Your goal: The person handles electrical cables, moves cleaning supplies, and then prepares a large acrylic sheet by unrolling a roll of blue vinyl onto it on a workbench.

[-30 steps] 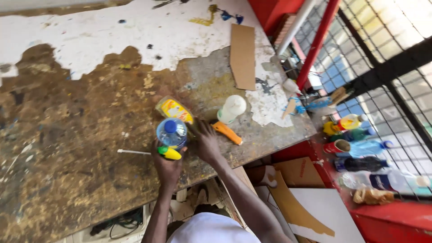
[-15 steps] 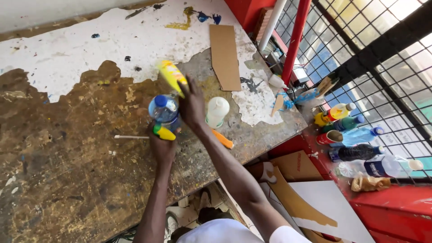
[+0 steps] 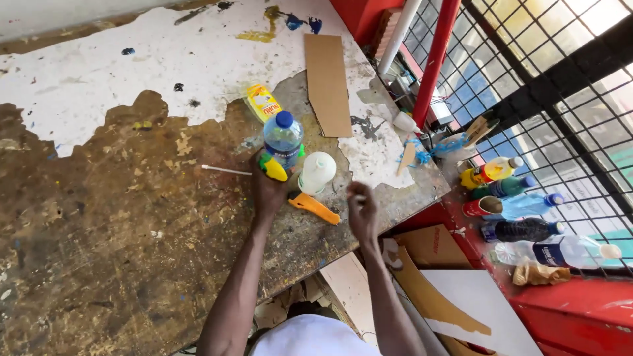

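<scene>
The fingers of the left hand [image 3: 267,191] are closed around the lower part of a clear plastic bottle [image 3: 283,140] with a blue cap, which stands upright on the desk [image 3: 99,250]. A small yellow-green object [image 3: 273,167] sits against the bottle base, right at the left fingers; what it is cannot be determined. The fingers of the right hand [image 3: 362,212] are curled in, pinching a small pale item [image 3: 359,197] too small to identify. The right hand is held above the near edge of the desk, to the right of the bottle and apart from it.

Positions relative to the bottle:
- A white round-topped container [image 3: 316,173] stands just beside the bottle, on its right.
- An orange-handled tool [image 3: 315,207] lies flat on the desk, nearer the person than the bottle, between the two hands.
- A yellow packet [image 3: 263,101] lies just beyond the bottle, on the far side.
- A thin white stick [image 3: 226,171] lies to the left of the bottle, near the left hand.
- A strip of brown cardboard [image 3: 328,82] lies beyond and to the right.

The desk surface is worn, with brown patches and peeling white paint. Off the right edge of the desk, well apart from the bottle, a row of other bottles [image 3: 521,211] lies along a red ledge beside a black metal grille [image 3: 567,86].
</scene>
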